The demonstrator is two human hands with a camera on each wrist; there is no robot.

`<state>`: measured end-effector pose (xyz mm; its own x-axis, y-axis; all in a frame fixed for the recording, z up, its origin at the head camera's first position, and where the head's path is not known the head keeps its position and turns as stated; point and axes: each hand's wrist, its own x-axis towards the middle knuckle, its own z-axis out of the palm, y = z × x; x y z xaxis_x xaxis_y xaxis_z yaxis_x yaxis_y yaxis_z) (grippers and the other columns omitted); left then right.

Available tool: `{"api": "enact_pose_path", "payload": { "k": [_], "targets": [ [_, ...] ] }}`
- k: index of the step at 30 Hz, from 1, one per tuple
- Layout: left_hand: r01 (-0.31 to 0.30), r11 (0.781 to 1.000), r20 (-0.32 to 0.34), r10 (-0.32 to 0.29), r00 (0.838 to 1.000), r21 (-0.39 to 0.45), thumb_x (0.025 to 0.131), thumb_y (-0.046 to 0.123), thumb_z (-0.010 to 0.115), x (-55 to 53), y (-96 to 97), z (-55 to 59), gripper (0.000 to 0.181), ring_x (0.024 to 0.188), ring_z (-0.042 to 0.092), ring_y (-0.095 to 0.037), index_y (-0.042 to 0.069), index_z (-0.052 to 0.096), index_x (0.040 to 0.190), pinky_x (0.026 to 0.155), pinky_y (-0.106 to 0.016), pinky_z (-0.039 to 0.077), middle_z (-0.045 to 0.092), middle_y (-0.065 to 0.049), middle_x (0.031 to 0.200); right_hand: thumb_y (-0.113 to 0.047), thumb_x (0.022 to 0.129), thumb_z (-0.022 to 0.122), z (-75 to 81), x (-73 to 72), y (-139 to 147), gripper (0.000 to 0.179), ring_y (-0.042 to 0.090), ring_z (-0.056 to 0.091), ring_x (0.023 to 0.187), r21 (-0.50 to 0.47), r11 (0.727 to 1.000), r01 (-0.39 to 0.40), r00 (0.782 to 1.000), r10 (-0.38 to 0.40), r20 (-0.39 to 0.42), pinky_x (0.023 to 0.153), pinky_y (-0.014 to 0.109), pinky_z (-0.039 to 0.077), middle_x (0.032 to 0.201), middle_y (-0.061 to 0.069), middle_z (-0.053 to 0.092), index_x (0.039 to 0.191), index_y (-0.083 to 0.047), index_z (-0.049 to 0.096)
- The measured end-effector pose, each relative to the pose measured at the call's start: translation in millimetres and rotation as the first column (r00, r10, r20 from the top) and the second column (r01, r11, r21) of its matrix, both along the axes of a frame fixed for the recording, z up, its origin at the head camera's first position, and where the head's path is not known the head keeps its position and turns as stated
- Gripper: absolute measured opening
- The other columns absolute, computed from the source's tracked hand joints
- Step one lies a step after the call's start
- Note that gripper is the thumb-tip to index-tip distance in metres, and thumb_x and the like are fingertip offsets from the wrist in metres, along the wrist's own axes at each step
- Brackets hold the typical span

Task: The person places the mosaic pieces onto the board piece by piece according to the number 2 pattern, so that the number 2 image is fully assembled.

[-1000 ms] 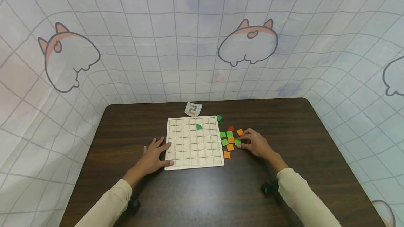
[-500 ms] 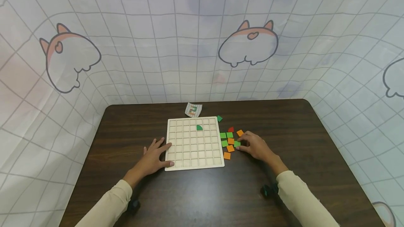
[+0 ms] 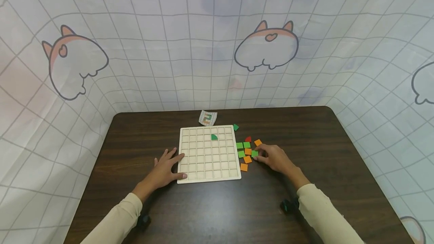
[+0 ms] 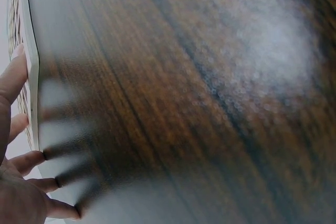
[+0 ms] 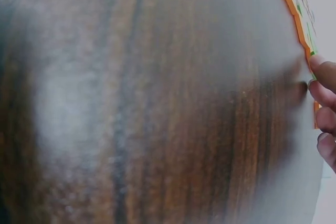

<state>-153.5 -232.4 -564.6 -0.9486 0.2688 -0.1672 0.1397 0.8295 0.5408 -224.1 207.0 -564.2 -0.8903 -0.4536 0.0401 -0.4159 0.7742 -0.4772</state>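
Observation:
My left hand (image 3: pixel 163 170) rests on the left edge of a pale wooden grid board (image 3: pixel 209 165), thumb and index finger on its rim and the other fingers spread on the table. In the left wrist view the fingertips touch the board's edge and the tabletop. A dark green quarter-round piece (image 3: pixel 214 137) lies in one cell of the board. At the board's right my right hand (image 3: pixel 276 158) pinches a light green square tile (image 3: pixel 254 154) between thumb and index finger, low at the table. Its fingers (image 5: pixel 326 120) show only at the edge of the right wrist view.
Around that tile lie light green tiles (image 3: pixel 240 145), orange tiles (image 3: pixel 244 167) and a red piece (image 3: pixel 248 139). A dark green piece (image 3: pixel 236 127) sits by the board's upper right corner. Behind the board is a small printed pattern card (image 3: pixel 208 118). Everything stands on a dark wooden table (image 3: pixel 217 210).
My right hand has shifted very slightly at the light green tile. The left hand and the board stay where they were.

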Motion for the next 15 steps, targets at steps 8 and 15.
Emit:
{"api": "enact_pose_path", "payload": {
  "k": [8,15],
  "targets": [
    [0.002,1.0,-0.004,-0.002,1.0,0.003,0.083,0.05,0.078,0.9,-0.4,0.0,0.084,0.152,0.01,-0.051,0.017,0.046,0.153,0.105,-0.084,0.007,0.024,-0.02,0.165,-0.027,0.09,0.077,3.1,0.7,-1.1,0.028,0.005,0.05,0.065,-0.04,0.999,-0.011,1.0,0.011,-0.007,0.062,0.023,0.044,0.079,-0.01,0.064,0.112,-0.011,0.072],
    [0.002,1.0,-0.006,-0.002,1.0,0.01,0.083,0.051,0.078,1.1,-1.1,-0.9,0.084,0.152,0.01,-0.05,0.017,0.046,0.153,0.105,-0.084,0.006,0.024,-0.02,0.165,-0.022,0.089,0.078,1.4,-0.1,-4.8,0.028,0.005,0.053,0.063,-0.164,0.987,0.004,1.0,0.0,0.022,0.059,0.022,0.046,0.08,-0.008,0.065,0.113,-0.009,0.072]
  ]
}}
